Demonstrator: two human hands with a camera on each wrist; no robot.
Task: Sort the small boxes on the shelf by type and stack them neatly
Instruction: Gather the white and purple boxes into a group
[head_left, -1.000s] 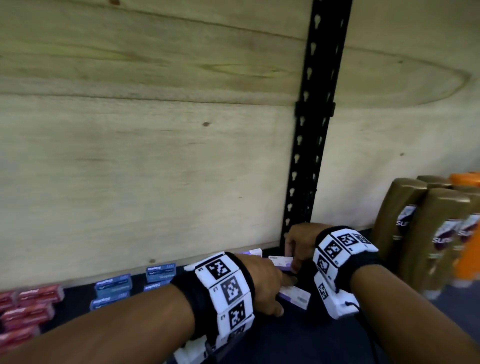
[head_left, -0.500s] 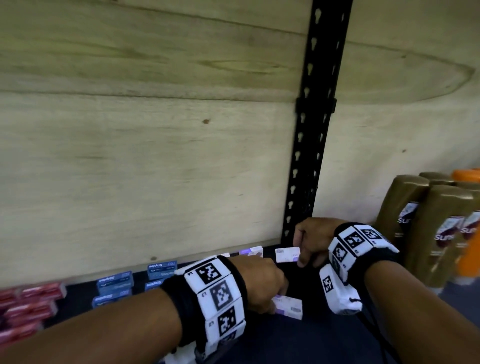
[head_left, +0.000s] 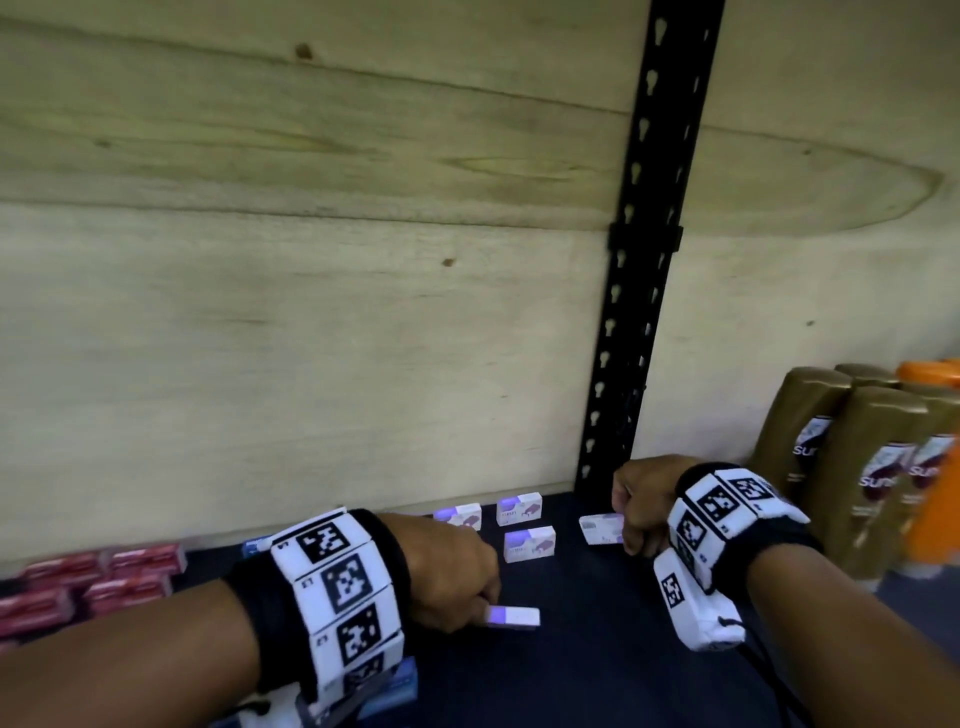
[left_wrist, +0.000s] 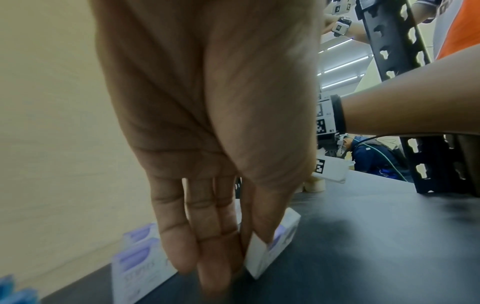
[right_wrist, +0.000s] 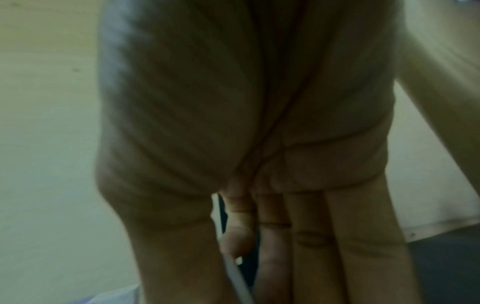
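Note:
My left hand (head_left: 467, 587) pinches a small white-and-purple box (head_left: 513, 617) just above the dark shelf (head_left: 597, 665); in the left wrist view the thumb and fingers (left_wrist: 207, 246) clamp that box (left_wrist: 270, 244) by its end. My right hand (head_left: 636, 506) pinches another white box (head_left: 602, 529) near the black upright, its edge (right_wrist: 237, 281) showing between thumb and fingers. Three more white-and-purple boxes (head_left: 529, 544) stand on edge by the back wall. Red boxes (head_left: 78, 582) lie at far left. Blue boxes (head_left: 257, 545) are mostly hidden behind my left wrist.
A black slotted upright (head_left: 639, 270) rises in front of the plywood back wall (head_left: 311, 312). Gold shampoo bottles (head_left: 852, 467) and an orange bottle (head_left: 935, 499) stand at the right. A blue box (head_left: 395, 686) lies under my left forearm.
The hands have drawn apart, each carrying a white box: the left toward the shelf front, the right to the right. Three standing white-and-purple boxes are now uncovered.

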